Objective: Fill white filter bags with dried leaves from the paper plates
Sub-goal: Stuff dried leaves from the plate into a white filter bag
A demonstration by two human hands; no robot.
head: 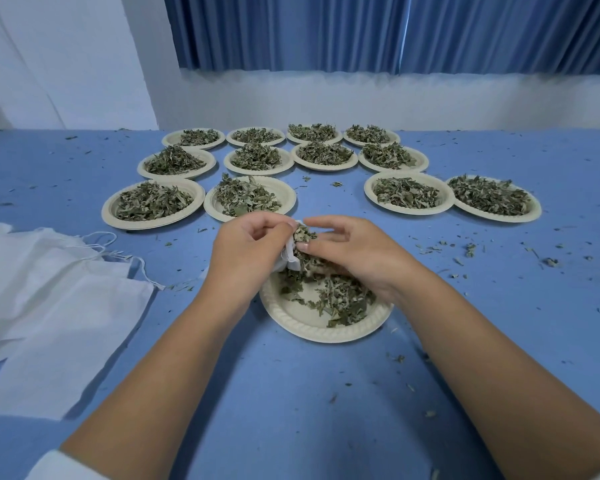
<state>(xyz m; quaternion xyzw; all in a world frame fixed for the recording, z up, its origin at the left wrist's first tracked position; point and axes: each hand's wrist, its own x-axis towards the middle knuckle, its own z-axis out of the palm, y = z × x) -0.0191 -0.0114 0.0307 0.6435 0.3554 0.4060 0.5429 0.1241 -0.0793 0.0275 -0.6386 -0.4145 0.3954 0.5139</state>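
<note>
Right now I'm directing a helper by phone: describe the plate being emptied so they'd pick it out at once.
On the blue table, twelve round cream paper plates heaped with dried green leaves sit in rows farther back. One more cream plate lies alone nearer the person, beneath the left hand and right hand. Unlike the rest, it is half bare, with leaves thinly scattered.

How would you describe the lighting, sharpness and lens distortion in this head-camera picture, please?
Head view: soft, even light, only faint shadows beside the near plate; no glare on the blue table. Head view: the left hand, right hand, filter bag and dried leaves are reasonably sharp, while the curtain hem looks smeared. Head view: wide-angle distortion enlarges everything toward the bottom corners.
</note>
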